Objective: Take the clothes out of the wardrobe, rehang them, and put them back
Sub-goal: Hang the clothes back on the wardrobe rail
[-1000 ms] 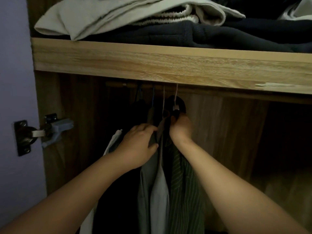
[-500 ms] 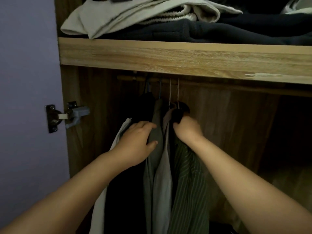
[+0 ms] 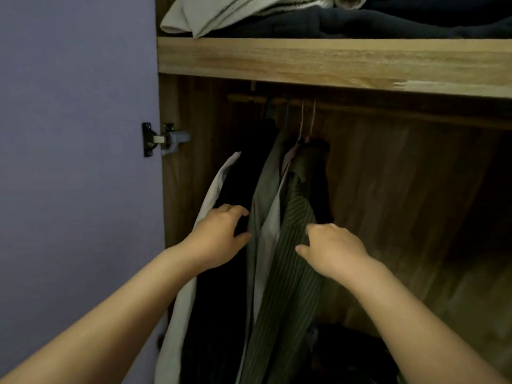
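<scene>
A flat lilac wardrobe door (image 3: 77,162) fills the left side, with a metal hinge (image 3: 162,139) bolted at its inner edge. Next comes the wardrobe's wood-grain side panel (image 3: 177,189), dark and matte. A pale grey-white garment (image 3: 213,189) hangs first on the left, its long axis running straight down, smooth in texture. Beside it hangs a black garment (image 3: 243,173), too dark to show any weave. The left hand (image 3: 219,236) reaches in at mid-height, fingers loosely bent and spread against the black cloth, thumb near the edge of the grey shirt (image 3: 263,195); its grip looks released, closed round nothing. The grey shirt hangs vertically, plain and soft, with a lighter pinkish-white shirt (image 3: 273,231) pressed just behind it. Right of these hangs the green striped shirt (image 3: 293,245), ribbed with fine pale lines that run along its length, collar up near the wooden rail (image 3: 249,99) and hem down out of sight. Thin wire hanger hooks (image 3: 307,120) rise from the collars to the rail. The right hand (image 3: 332,250) lies against the striped shirt, fingers curled into its fabric at the right edge, grip grasping the cloth. Above, a light wooden shelf (image 3: 332,62) with a chipped front edge carries folded cream knitwear (image 3: 221,15) and dark navy clothes (image 3: 388,23). No writing is readable.
</scene>
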